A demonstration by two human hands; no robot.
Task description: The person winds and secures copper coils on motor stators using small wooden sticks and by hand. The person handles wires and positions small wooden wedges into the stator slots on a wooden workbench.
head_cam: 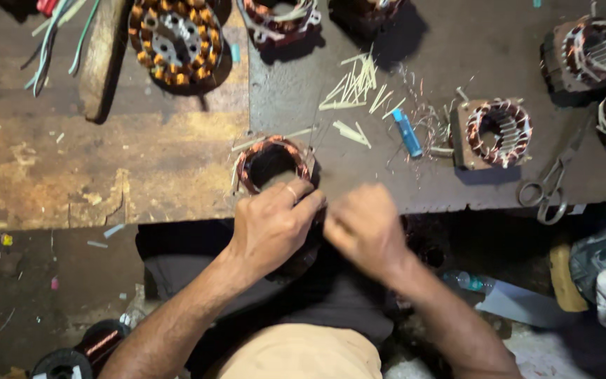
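Stator (272, 163) with copper windings sits at near edge of bench (106, 168), bore facing up. Left hand (269, 228) clamped over its near rim, fingers curled, holding it. Right hand (365, 228) just right of stator, blurred (grip cannot be told), fingers pointing left toward stator. Left hand nearer. Scissors (547, 189) far right.

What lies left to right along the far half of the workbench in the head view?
Bundle of pale wires → wooden block → round copper-wound stator → pile of pale slivers → blue lighter → square-framed stator → scissors.
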